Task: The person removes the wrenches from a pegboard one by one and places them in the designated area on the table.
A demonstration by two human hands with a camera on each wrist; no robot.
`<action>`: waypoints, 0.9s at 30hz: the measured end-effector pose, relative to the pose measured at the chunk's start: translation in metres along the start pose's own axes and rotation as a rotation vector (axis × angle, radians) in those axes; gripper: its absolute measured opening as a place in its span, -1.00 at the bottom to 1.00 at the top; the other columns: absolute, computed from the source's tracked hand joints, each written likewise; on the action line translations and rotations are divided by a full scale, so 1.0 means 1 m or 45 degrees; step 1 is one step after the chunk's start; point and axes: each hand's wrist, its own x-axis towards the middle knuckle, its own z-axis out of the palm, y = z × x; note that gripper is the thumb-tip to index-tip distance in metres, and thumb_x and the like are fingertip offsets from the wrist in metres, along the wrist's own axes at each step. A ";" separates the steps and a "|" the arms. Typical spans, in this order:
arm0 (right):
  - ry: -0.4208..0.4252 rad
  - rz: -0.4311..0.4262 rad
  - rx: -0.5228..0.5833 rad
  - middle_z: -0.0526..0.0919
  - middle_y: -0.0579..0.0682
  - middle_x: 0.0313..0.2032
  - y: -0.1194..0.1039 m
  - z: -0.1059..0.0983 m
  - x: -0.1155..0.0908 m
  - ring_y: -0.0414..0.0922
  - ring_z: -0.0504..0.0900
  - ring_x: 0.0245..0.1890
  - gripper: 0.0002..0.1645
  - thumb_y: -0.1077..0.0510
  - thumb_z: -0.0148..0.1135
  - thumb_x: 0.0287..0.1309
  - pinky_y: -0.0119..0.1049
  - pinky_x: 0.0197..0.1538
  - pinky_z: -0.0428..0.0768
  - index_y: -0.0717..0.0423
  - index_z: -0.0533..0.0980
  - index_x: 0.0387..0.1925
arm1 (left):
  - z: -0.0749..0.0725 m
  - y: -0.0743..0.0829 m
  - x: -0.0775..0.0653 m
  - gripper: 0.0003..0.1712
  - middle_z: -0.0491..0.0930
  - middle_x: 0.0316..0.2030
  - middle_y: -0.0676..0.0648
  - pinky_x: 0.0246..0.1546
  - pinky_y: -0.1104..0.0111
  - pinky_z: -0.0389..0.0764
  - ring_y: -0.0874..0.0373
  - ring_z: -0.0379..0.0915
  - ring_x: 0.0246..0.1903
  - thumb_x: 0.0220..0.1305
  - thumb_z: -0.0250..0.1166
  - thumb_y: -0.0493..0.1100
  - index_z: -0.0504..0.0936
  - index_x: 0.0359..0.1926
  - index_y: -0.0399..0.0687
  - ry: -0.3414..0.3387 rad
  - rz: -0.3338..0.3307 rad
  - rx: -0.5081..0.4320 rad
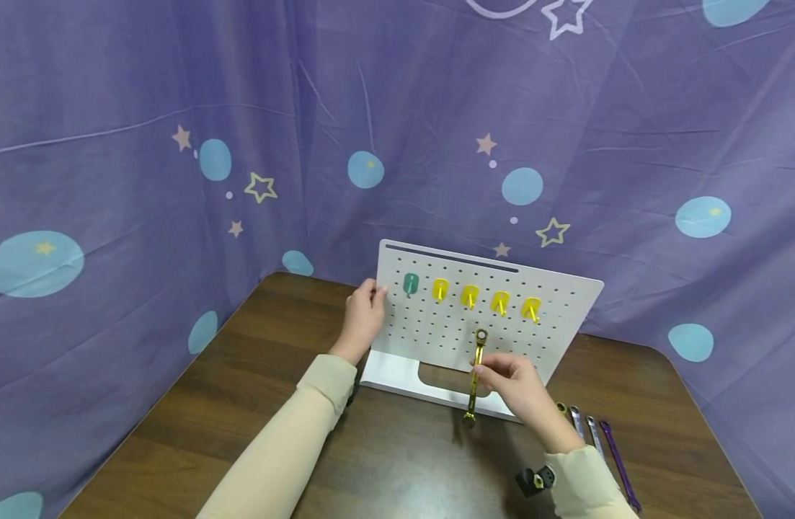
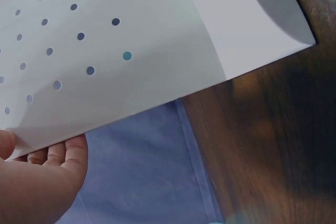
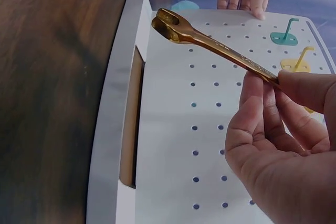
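Note:
A white pegboard (image 1: 571,321) stands on the table, with one green hook (image 1: 411,280) and several yellow hooks (image 1: 470,294) in a row. My left hand (image 1: 363,318) grips its left edge; in the left wrist view the thumb lies on the front and the fingers (image 2: 76,153) wrap behind. In front of the board's lower part, my right hand (image 1: 519,386) pinches a gold combination wrench (image 1: 473,395) by its shaft between thumb and fingers. Its ring end points up and its open end down. The right wrist view shows the open end of the wrench (image 3: 170,26) close up. All the hooks hang bare.
To the right of the board lie more wrenches: a gold one (image 1: 561,409) partly behind the right wrist, two silver ones (image 1: 594,435) and a purple one (image 1: 620,465). A purple patterned curtain (image 1: 429,108) hangs behind the brown wooden table (image 1: 241,404).

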 end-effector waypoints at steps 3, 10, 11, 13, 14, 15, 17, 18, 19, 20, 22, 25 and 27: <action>0.004 -0.005 0.019 0.71 0.08 -0.31 0.002 -0.003 -0.003 0.00 0.67 -0.32 -0.82 0.23 0.34 0.33 -0.22 -0.19 0.68 0.29 0.68 -0.13 | 0.001 0.000 0.001 -0.85 0.63 -0.36 -0.23 -0.33 0.12 0.56 -0.04 0.50 -0.38 0.52 0.17 -0.27 0.56 -0.20 -0.31 0.003 0.003 -0.002; 0.030 0.015 0.035 0.72 0.12 -0.29 0.009 -0.010 -0.010 -0.04 0.68 -0.29 -0.78 0.24 0.34 0.34 -0.13 -0.12 0.68 0.34 0.66 -0.10 | 0.001 0.000 0.000 -0.85 0.64 -0.33 -0.24 -0.32 0.12 0.57 -0.03 0.51 -0.37 0.53 0.16 -0.27 0.56 -0.20 -0.30 -0.002 -0.011 -0.003; 0.036 0.022 0.034 0.72 0.12 -0.28 0.009 -0.011 -0.010 -0.06 0.68 -0.28 -0.78 0.24 0.34 0.34 -0.13 -0.12 0.68 0.34 0.66 -0.09 | 0.001 0.000 0.000 -0.85 0.63 -0.33 -0.24 -0.32 0.12 0.57 -0.04 0.51 -0.36 0.53 0.16 -0.27 0.55 -0.20 -0.30 -0.004 -0.011 -0.002; 0.040 0.026 0.024 0.73 0.12 -0.26 0.011 -0.013 -0.012 -0.06 0.68 -0.26 -0.77 0.23 0.33 0.34 -0.14 -0.13 0.69 0.34 0.66 -0.08 | 0.001 0.000 0.000 -0.84 0.64 -0.33 -0.25 -0.31 0.11 0.58 -0.05 0.52 -0.36 0.52 0.17 -0.27 0.55 -0.21 -0.30 0.000 -0.007 -0.001; 0.041 0.026 0.017 0.73 0.12 -0.25 0.012 -0.014 -0.012 -0.06 0.69 -0.26 -0.76 0.22 0.33 0.35 -0.14 -0.13 0.69 0.34 0.66 -0.07 | 0.001 0.000 0.000 -0.84 0.64 -0.32 -0.25 -0.31 0.10 0.58 -0.05 0.52 -0.36 0.52 0.17 -0.27 0.55 -0.22 -0.31 0.001 -0.007 -0.002; 0.040 0.026 0.013 0.73 0.13 -0.24 0.013 -0.015 -0.013 -0.05 0.69 -0.25 -0.75 0.22 0.32 0.35 -0.13 -0.13 0.69 0.34 0.66 -0.07 | 0.001 0.000 0.000 -0.84 0.64 -0.32 -0.26 -0.31 0.09 0.58 -0.06 0.53 -0.36 0.52 0.17 -0.27 0.55 -0.22 -0.30 0.002 -0.006 -0.001; 0.043 0.024 -0.003 0.73 0.13 -0.23 0.014 -0.018 -0.013 -0.03 0.70 -0.24 -0.75 0.22 0.32 0.36 -0.13 -0.14 0.69 0.34 0.66 -0.05 | 0.001 0.000 0.000 -0.84 0.64 -0.31 -0.26 -0.30 0.09 0.59 -0.06 0.53 -0.35 0.53 0.17 -0.26 0.55 -0.22 -0.30 0.002 -0.007 -0.003; 0.046 0.024 -0.009 0.73 0.13 -0.23 0.014 -0.019 -0.013 -0.03 0.69 -0.24 -0.75 0.22 0.31 0.37 -0.13 -0.14 0.69 0.34 0.66 -0.05 | 0.001 0.000 0.000 -0.84 0.65 -0.31 -0.26 -0.29 0.09 0.59 -0.06 0.53 -0.34 0.53 0.17 -0.26 0.55 -0.22 -0.30 0.001 -0.007 -0.003; 0.051 0.029 -0.014 0.73 0.12 -0.23 0.015 -0.020 -0.013 -0.03 0.69 -0.24 -0.75 0.21 0.32 0.37 -0.12 -0.14 0.69 0.34 0.66 -0.05 | 0.001 0.000 0.000 -0.84 0.65 -0.30 -0.26 -0.29 0.09 0.59 -0.06 0.53 -0.34 0.53 0.16 -0.26 0.55 -0.22 -0.30 0.000 -0.008 -0.002; 0.052 0.034 -0.014 0.73 0.12 -0.22 0.015 -0.021 -0.013 -0.03 0.69 -0.24 -0.75 0.21 0.32 0.36 -0.10 -0.13 0.69 0.34 0.66 -0.05 | 0.001 0.000 0.000 -0.84 0.65 -0.30 -0.26 -0.29 0.09 0.59 -0.06 0.53 -0.34 0.53 0.16 -0.26 0.55 -0.21 -0.30 -0.001 -0.010 -0.001; 0.057 0.045 -0.017 0.73 0.11 -0.23 0.015 -0.022 -0.014 -0.03 0.69 -0.24 -0.76 0.21 0.32 0.36 -0.07 -0.12 0.69 0.33 0.66 -0.06 | 0.002 0.000 0.000 -0.83 0.65 -0.30 -0.26 -0.29 0.09 0.59 -0.06 0.53 -0.34 0.53 0.16 -0.26 0.55 -0.22 -0.30 -0.001 -0.011 0.001; 0.063 0.052 -0.005 0.74 0.12 -0.23 0.017 -0.024 -0.016 -0.05 0.69 -0.25 -0.75 0.21 0.33 0.36 -0.08 -0.12 0.69 0.33 0.66 -0.07 | 0.002 -0.001 0.000 -0.84 0.65 -0.30 -0.27 -0.30 0.09 0.58 -0.07 0.53 -0.34 0.52 0.17 -0.27 0.55 -0.22 -0.31 0.004 -0.004 0.003; 0.072 0.046 0.008 0.73 0.15 -0.23 0.018 -0.025 -0.017 -0.05 0.69 -0.26 -0.75 0.22 0.33 0.35 -0.12 -0.13 0.69 0.36 0.65 -0.07 | 0.002 -0.001 0.000 -0.84 0.65 -0.30 -0.27 -0.30 0.09 0.58 -0.06 0.53 -0.34 0.52 0.17 -0.27 0.55 -0.22 -0.31 0.003 0.001 0.002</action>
